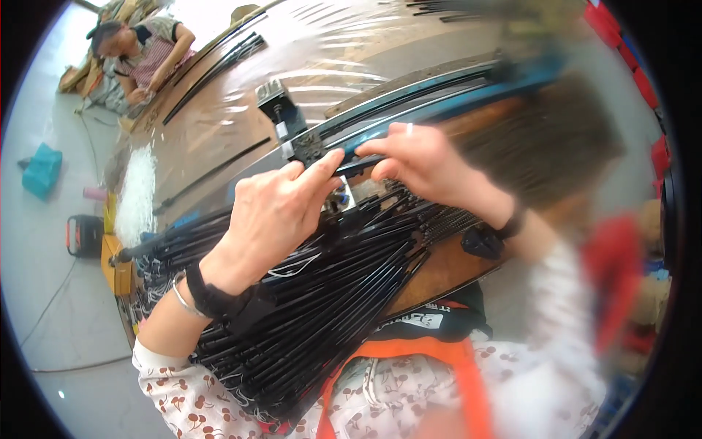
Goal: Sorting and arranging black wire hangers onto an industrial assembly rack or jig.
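My left hand (274,216) is closed, its index finger stretched toward a short visible length of black rod (357,167). The rod's end meets the fingertips, and the thumb is partly hidden. From the other side my right hand (428,162) pinches the same rod between thumb and fingers. Just beyond the hands stands a metal clamp-like fixture (289,121), joined to a long blue rail (446,113) that runs off to the right. Below both hands spreads a thick pile of thin black rods (314,307), some with white cords.
Across the table at the far left sits another person (146,58). More black rods (212,77) lie on the plastic-covered tabletop (314,44). White strands (139,194) heap at the left edge, above a yellow box (115,263). A teal bag (42,172) lies on the floor.
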`<state>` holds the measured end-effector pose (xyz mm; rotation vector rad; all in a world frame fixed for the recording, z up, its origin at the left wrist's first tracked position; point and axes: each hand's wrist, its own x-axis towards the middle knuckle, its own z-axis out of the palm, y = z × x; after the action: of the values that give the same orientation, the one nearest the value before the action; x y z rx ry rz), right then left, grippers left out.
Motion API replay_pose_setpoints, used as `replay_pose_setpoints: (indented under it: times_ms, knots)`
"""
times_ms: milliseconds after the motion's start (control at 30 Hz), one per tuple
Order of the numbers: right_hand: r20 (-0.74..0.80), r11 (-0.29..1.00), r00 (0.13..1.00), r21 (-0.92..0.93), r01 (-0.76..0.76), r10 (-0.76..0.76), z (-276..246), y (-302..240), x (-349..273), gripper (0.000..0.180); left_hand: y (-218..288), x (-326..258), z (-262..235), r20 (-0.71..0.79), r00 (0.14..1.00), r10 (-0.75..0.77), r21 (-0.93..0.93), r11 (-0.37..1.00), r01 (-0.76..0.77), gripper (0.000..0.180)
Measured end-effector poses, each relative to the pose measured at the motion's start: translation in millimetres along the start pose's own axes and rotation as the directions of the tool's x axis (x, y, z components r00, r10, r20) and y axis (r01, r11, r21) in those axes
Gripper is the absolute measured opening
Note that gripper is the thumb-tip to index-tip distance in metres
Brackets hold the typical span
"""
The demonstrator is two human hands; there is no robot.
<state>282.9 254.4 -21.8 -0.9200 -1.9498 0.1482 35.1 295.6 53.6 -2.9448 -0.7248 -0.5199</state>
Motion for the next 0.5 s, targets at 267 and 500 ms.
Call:
replay_pose_setpoints:
  times_ms: [267, 500]
  knots:
    - [-0.130, 0.851, 0.942, -0.481, 0.212, -0.308, -11.7, 29.9, -2.7, 0.049, 4.8, 28.4, -1.9, 0.087, 0.994, 0.069, 0.048, 0.996, -0.074, 0.027]
    - [-0.175, 0.958, 0.983, -0.286, 0.004, -0.056, -41.8, 90.0, -38.9, 0.058, -27.7, 55.9, 7.4, 0.148, 0.984, 0.102, 0.086, 0.990, -0.115, 0.049]
